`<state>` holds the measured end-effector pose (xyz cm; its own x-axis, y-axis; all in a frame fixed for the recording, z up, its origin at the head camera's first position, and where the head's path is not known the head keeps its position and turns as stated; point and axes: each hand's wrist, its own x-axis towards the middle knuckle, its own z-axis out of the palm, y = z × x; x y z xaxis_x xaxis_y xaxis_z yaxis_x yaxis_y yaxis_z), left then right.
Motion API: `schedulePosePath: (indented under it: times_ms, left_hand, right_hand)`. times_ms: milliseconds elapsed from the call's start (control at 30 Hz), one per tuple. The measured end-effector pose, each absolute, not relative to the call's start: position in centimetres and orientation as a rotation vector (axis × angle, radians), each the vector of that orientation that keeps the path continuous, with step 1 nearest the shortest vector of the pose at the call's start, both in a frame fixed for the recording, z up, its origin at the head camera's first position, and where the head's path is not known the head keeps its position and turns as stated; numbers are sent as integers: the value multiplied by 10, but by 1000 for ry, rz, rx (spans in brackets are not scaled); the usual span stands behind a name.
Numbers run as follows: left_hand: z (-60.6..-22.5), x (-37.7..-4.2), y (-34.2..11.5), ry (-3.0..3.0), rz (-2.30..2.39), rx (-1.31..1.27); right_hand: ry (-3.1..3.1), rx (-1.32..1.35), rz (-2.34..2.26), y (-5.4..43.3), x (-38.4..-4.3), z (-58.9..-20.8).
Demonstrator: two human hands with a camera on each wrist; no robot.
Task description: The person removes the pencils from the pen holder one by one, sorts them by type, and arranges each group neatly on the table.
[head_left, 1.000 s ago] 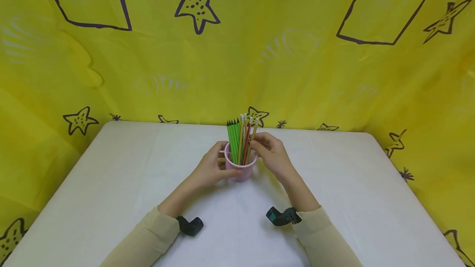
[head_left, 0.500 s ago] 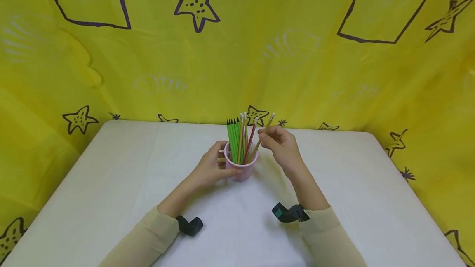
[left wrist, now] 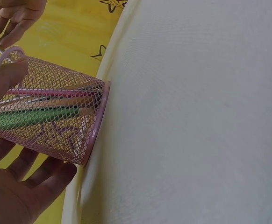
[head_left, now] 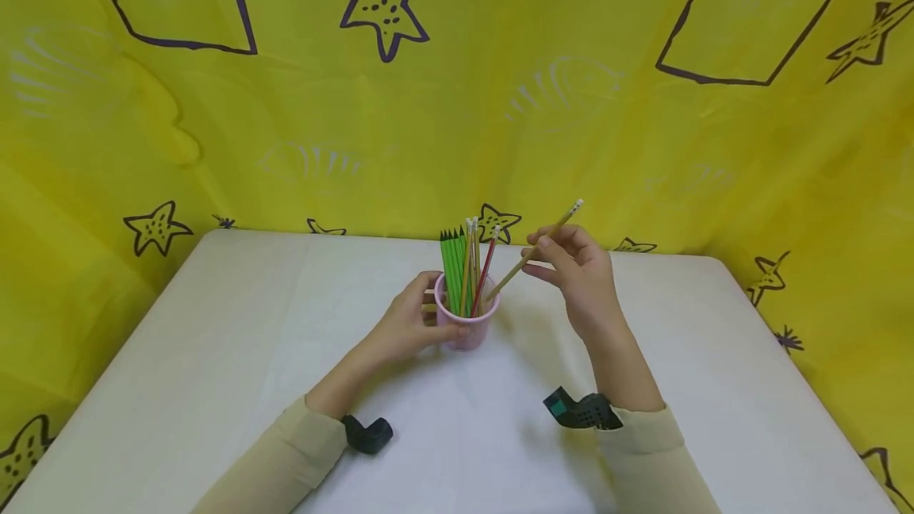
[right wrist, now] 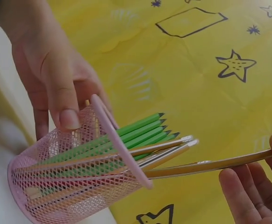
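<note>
A pink mesh pencil cup (head_left: 462, 337) stands on the white table. My left hand (head_left: 416, 320) holds it from the left, thumb across the front wall and fingers round the far side. Inside, several green pencils (head_left: 454, 272) stand with dark points up; beside them are yellow pencils with white erasers up and a red pencil (head_left: 486, 268). My right hand (head_left: 587, 280), right of the cup, pinches a yellow pencil (head_left: 516, 270) between thumb and fingers. That pencil slants, eraser end up and right, its lower end at the cup's rim (right wrist: 122, 149) in the right wrist view.
The white table (head_left: 236, 355) spreads around the cup on all sides. Behind and beside it hangs a yellow cloth (head_left: 443, 125) with dark starfish drawings. Dark wrist cameras (head_left: 581, 409) sit at both light sleeves.
My right hand has moved right and up, drawing the yellow pencil partly out of the cup and tilting it right. The left hand and the cup have stayed in place.
</note>
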<state>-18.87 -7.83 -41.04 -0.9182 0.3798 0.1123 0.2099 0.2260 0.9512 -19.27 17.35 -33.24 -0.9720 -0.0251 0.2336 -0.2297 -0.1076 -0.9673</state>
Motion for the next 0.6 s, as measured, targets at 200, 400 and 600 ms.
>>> schedulePosePath:
  times_ms: [200,400,600]
  left_hand:
    - [-411,-188,-78,2349,1774,563]
    - [-409,-187,-79,2352,1769,552]
    - [-408,-187,-79,2355,1754,559]
  right_hand:
    - [-1838,217,2322,178,-192,-327]
    - [-1643,152,2439,187,-195,-327]
    - [-1736,87,2410,197,-201,-334]
